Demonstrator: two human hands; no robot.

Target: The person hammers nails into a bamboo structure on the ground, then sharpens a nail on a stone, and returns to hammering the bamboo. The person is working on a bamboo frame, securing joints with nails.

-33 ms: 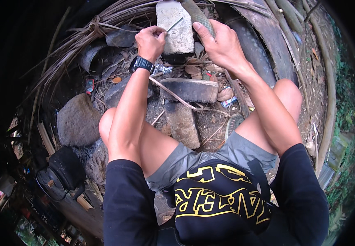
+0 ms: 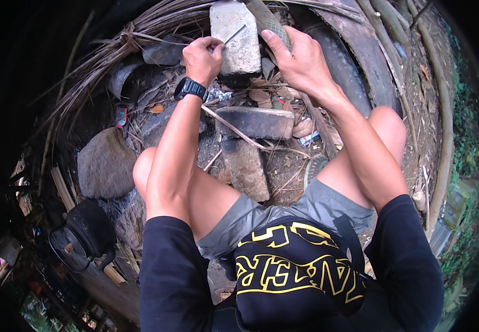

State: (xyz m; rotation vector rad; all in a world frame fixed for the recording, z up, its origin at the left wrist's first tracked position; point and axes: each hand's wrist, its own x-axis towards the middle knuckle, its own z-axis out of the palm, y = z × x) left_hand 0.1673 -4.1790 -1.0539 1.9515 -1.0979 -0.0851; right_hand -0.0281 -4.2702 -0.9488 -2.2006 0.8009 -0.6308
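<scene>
My left hand [image 2: 203,58] is closed in a pinch on one end of a thin dark metal rod [image 2: 235,34], like a nail. The rod slants up to the right over a pale, rough concrete block [image 2: 236,55]; whether it touches the block I cannot tell. Just right of the block, my right hand [image 2: 300,61] is wrapped round a thick grey-green bar with a crosshatched surface [image 2: 268,19]. Its upper end runs out past the top edge of the picture, and its lower end is hidden by my palm.
Between my knees lie a sooty brick [image 2: 256,123] and a second brick [image 2: 244,166]. To the left sit a large stone [image 2: 107,163] and a blackened kettle [image 2: 90,227]. Dried palm fronds [image 2: 115,41] arch at upper left, and long sticks [image 2: 447,122] run along the right.
</scene>
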